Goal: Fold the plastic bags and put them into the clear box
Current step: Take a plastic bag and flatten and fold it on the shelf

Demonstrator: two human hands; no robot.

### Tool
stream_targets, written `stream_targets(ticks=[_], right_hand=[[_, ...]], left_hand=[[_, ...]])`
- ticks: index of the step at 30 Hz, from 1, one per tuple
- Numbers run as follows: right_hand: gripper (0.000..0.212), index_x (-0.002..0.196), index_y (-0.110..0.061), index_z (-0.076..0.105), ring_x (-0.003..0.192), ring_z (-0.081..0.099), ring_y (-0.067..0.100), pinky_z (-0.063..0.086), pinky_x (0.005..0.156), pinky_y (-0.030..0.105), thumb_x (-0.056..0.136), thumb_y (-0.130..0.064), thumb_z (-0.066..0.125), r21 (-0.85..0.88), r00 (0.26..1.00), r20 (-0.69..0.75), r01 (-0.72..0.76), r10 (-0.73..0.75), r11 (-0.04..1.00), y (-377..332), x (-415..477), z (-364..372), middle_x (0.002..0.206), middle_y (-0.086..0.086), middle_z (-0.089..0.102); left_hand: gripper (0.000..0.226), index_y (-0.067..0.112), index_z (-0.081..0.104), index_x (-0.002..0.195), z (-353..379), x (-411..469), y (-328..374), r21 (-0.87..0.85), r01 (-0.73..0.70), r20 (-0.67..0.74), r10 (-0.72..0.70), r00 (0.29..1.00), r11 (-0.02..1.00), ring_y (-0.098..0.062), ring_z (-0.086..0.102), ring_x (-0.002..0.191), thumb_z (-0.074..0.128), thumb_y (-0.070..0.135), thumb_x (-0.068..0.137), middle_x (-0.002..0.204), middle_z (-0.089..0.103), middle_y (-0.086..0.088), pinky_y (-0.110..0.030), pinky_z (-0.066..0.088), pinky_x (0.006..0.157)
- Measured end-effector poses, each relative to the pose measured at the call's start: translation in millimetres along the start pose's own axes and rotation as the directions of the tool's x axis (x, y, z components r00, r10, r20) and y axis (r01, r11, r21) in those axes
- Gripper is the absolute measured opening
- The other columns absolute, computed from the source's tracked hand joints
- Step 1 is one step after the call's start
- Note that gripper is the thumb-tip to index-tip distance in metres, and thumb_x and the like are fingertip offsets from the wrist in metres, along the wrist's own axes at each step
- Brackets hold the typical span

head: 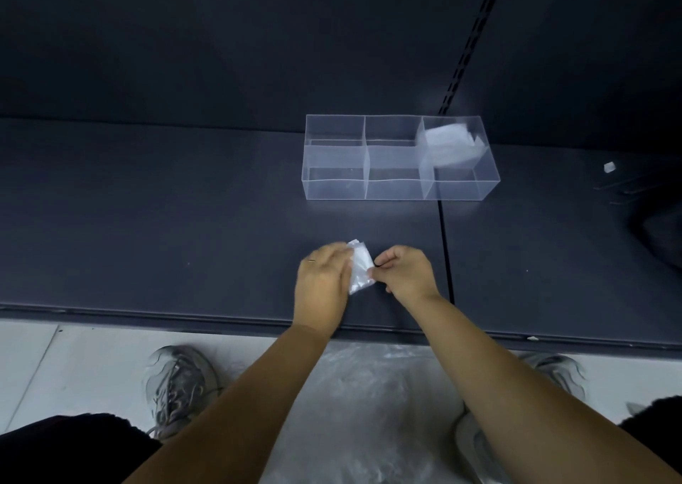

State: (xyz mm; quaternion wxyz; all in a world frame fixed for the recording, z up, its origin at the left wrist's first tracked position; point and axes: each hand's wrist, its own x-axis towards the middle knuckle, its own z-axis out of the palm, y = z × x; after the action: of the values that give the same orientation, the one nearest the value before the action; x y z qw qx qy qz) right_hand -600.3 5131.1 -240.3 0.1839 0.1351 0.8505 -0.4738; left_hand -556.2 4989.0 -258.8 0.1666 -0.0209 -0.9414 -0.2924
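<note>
A small, partly folded clear plastic bag (360,267) lies on the dark shelf (184,225) near its front edge. My left hand (324,280) presses on the bag's left side, its fingers lying over the plastic. My right hand (404,273) pinches the bag's right edge between thumb and fingers. Behind them stands the clear box (398,184), divided into several compartments. A folded plastic bag (448,144) sits in its back right compartment; the other compartments look bare.
A heap of loose clear plastic bags (369,409) lies on the pale floor between my grey shoes (181,384). A small white scrap (609,167) rests on the shelf at the right. A slotted upright (470,40) runs up the back panel.
</note>
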Motion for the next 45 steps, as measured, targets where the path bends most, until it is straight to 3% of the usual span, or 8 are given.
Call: stream_targets(ticks=[3, 10, 15, 21, 32, 38, 41, 45], right_hand=[[0.019, 0.072, -0.021, 0.063, 0.069, 0.064, 0.014, 0.056, 0.068, 0.032, 0.072, -0.011, 0.079, -0.038, 1.0, -0.004, 0.024, -0.024, 0.999, -3, -1, 2, 0.072, -0.004, 0.066], [0.01, 0.086, -0.019, 0.064, 0.082, 0.064, 0.017, 0.055, 0.074, 0.035, 0.079, -0.019, 0.072, -0.194, 0.994, -0.041, 0.092, -0.101, 0.977, -6, -6, 11, 0.083, -0.004, 0.066], [0.036, 0.106, -0.02, 0.057, 0.105, 0.05, 0.02, 0.037, 0.089, 0.034, 0.081, -0.041, 0.07, -0.495, 0.939, -0.161, 0.191, -0.305, 0.848, 17, -17, 22, 0.108, 0.001, 0.055], [0.019, 0.101, -0.017, 0.061, 0.105, 0.049, 0.025, 0.029, 0.087, 0.034, 0.089, -0.031, 0.064, -0.492, 0.91, -0.255, 0.17, -0.328, 0.854, 29, -13, 14, 0.105, 0.004, 0.055], [0.016, 0.073, -0.023, 0.059, 0.099, 0.051, 0.017, 0.036, 0.09, 0.032, 0.08, -0.029, 0.072, -0.327, 0.966, -0.193, 0.1, -0.17, 0.94, 1, -24, 30, 0.099, -0.004, 0.052], [0.017, 0.087, -0.018, 0.057, 0.079, 0.062, 0.015, 0.048, 0.063, 0.021, 0.079, -0.02, 0.073, -0.064, 0.999, -0.012, 0.032, -0.033, 0.997, -11, -16, 18, 0.08, -0.005, 0.063], [0.031, 0.1, -0.019, 0.058, 0.089, 0.062, 0.016, 0.05, 0.079, 0.032, 0.077, -0.03, 0.075, -0.251, 0.997, 0.08, 0.038, -0.019, 0.967, -13, -17, 21, 0.092, -0.003, 0.064], [0.016, 0.084, -0.023, 0.065, 0.091, 0.064, 0.018, 0.046, 0.089, 0.036, 0.082, -0.038, 0.069, -0.493, 0.993, 0.012, 0.11, -0.12, 0.863, -14, -24, 33, 0.092, -0.004, 0.07]], left_hand=[[0.04, 0.011, 0.046, 0.141, 8, -7, -3, 0.171, -0.133, 0.31, 0.074, 0.948, 0.976, -0.024, 0.028, 0.143, 0.039, 0.019, 0.102, 0.15, 0.039, -0.002, -0.039, 0.01, 0.118], [0.061, 0.021, -0.008, 0.151, 14, -11, -17, 0.332, -0.026, 0.448, -0.133, 0.884, 0.943, -0.013, -0.014, 0.146, 0.019, 0.044, 0.102, 0.161, -0.005, 0.008, -0.04, -0.019, 0.113], [0.073, 0.022, -0.014, 0.15, 8, -8, -22, 0.331, -0.063, 0.511, -0.123, 0.851, 0.942, -0.012, -0.021, 0.144, 0.019, 0.06, 0.096, 0.16, -0.012, 0.008, -0.042, -0.02, 0.113], [0.082, 0.022, -0.009, 0.152, 4, -4, -22, 0.361, -0.027, 0.509, -0.173, 0.843, 0.932, -0.02, -0.021, 0.145, 0.024, 0.067, 0.092, 0.16, -0.013, 0.006, -0.046, -0.019, 0.112], [0.096, 0.012, -0.02, 0.148, 2, -6, -11, 0.406, 0.1, 0.518, -0.318, 0.794, 0.909, -0.022, -0.027, 0.142, 0.018, 0.074, 0.086, 0.157, -0.026, -0.001, -0.048, -0.021, 0.11], [0.104, 0.011, -0.021, 0.148, 2, -9, -8, 0.379, 0.186, 0.529, -0.378, 0.76, 0.906, -0.018, -0.028, 0.142, 0.027, 0.077, 0.082, 0.157, -0.025, -0.001, -0.045, -0.019, 0.113], [0.107, 0.009, -0.029, 0.142, 3, -16, -7, 0.42, 0.124, 0.531, -0.354, 0.77, 0.899, -0.017, -0.035, 0.136, 0.022, 0.079, 0.08, 0.155, -0.03, -0.004, -0.044, -0.021, 0.11], [0.102, 0.01, -0.035, 0.136, 3, -20, -7, 0.459, 0.077, 0.535, -0.345, 0.771, 0.885, -0.019, -0.038, 0.133, 0.009, 0.077, 0.075, 0.155, -0.031, -0.007, -0.046, -0.018, 0.112]])
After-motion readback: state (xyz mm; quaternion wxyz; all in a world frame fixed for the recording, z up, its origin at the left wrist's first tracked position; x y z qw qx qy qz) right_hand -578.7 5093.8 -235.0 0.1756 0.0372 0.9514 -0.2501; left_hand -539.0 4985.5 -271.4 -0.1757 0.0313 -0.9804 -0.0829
